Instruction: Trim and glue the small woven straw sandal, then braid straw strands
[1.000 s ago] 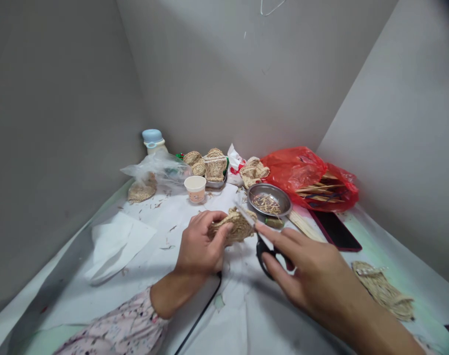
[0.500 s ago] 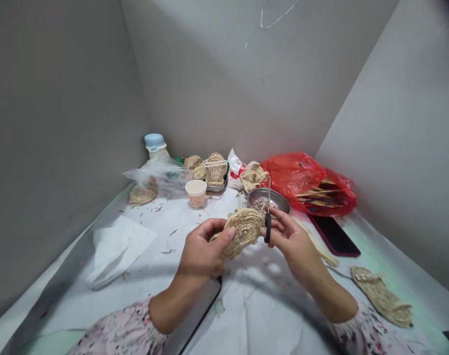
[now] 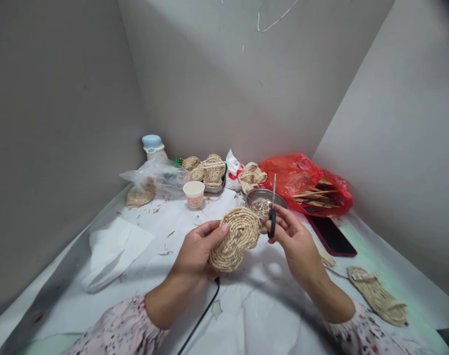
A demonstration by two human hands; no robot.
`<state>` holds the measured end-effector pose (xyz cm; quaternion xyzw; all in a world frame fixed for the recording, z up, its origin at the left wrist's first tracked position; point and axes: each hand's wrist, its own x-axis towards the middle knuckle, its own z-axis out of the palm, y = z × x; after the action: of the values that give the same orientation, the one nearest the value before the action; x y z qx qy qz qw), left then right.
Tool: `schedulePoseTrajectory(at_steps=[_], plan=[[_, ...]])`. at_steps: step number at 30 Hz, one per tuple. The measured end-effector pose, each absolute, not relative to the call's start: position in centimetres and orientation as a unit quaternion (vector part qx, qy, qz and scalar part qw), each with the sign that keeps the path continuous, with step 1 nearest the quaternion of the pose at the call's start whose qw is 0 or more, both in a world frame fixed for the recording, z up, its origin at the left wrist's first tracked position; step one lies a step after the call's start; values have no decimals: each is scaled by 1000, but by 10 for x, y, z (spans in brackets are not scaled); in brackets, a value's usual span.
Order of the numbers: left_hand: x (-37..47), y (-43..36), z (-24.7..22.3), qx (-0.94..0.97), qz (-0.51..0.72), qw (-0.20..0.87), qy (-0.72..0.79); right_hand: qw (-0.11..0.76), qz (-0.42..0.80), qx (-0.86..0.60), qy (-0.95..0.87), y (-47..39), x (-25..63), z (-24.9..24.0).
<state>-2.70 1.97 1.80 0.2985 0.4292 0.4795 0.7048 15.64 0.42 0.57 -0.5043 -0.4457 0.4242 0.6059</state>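
A small sole-shaped piece of coiled straw braid (image 3: 235, 239) is held up over the table with its spiral face toward me. My left hand (image 3: 201, 249) grips its left edge, thumb on the front. Just to the right, my right hand (image 3: 291, 234) has its fingers through the black handles of a pair of scissors (image 3: 272, 217), whose blades point upward. The right fingertips are close to the braid's right edge; whether they touch it I cannot tell. Behind the scissors stands a metal bowl (image 3: 251, 197) with straw scraps in it.
A paper cup (image 3: 194, 195), woven straw pieces (image 3: 214, 171) and a blue-lidded bottle (image 3: 152, 147) stand at the back. On the right are a red plastic bag (image 3: 291, 172) of straw, a phone (image 3: 331, 236) and a straw slipper (image 3: 378, 296). A black cable (image 3: 200, 318) runs in front.
The straw piece has turned so that its full coiled face shows. My right hand, with the scissors, has shifted slightly right, and the scissors tilt a little more.
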Motion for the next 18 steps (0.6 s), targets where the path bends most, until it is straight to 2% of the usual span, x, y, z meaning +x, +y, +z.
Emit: schedulePoseTrajectory(at_steps=[5, 10, 14, 18], plan=[[-30, 23, 16, 318, 458, 712, 427, 551, 350, -523, -548, 4, 172, 10], [-32, 22, 16, 403, 444, 654, 461, 408, 193, -527, -720, -7, 187, 26], [-31, 14, 20, 530, 459, 504, 505, 300, 122, -523, -789, -25, 188, 42], [-31, 10, 17, 648, 496, 316, 483, 256, 68, -558, -786, -39, 181, 47]])
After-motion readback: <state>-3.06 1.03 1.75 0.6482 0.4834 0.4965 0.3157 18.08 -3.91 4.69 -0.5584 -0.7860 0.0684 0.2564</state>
